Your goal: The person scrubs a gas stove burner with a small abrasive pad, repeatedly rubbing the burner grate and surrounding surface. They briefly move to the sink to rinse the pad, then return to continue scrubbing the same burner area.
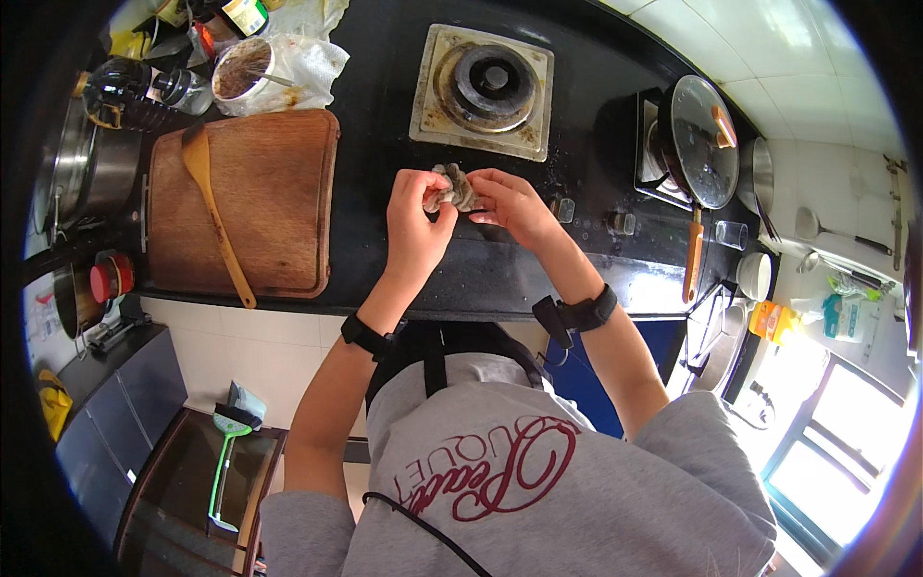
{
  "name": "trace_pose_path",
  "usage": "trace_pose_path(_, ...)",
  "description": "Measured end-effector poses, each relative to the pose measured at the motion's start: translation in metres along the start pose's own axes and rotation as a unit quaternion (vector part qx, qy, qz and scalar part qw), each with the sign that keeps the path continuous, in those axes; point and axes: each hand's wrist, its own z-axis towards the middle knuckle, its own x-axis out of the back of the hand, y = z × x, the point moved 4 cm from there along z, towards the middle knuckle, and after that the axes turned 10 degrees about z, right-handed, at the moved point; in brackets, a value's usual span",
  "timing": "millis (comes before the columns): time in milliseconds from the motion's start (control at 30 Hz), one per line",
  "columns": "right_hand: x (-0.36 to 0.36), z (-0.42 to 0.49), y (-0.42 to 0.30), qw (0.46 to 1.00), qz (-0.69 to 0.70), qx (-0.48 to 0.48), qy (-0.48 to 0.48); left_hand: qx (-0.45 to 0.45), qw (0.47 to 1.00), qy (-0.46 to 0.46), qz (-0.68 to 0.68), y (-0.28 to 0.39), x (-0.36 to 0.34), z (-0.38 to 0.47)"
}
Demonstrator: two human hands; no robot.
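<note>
A small, crumpled grey-brown wad, seemingly a rag (456,189), is bunched up between my hands just in front of the gas burner (495,79). My left hand (424,216) pinches its left side between thumb and fingers. From the right, my right hand (513,205) has its fingertips on the wad's right edge, with the thumb below. Both hands are above the black stovetop (375,180), which shows specks and wet-looking smears around the burner. My fingers hide part of the wad.
At left, a wooden spatula (209,195) lies across a wooden cutting board (288,202). Behind the board stand a white tub (241,76) of brown paste and a dark bottle (119,86). A glass-lidded pan (703,144) sits on the right burner, its handle (694,260) pointing towards me. Control knobs (562,210) lie beside my right hand.
</note>
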Motion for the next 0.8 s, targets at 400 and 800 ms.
trace_pose_path(400, -0.040, 0.066, -0.059, 0.616, -0.661, 0.421, 0.078, -0.007, 0.966, -0.154, 0.210, -0.025, -0.008, -0.012)
trace_pose_path(800, -0.054, 0.123, -0.043, 0.414, -0.869, 0.272, 0.003, -0.024, 0.870, -0.269, 0.412, -0.041, -0.013, -0.007)
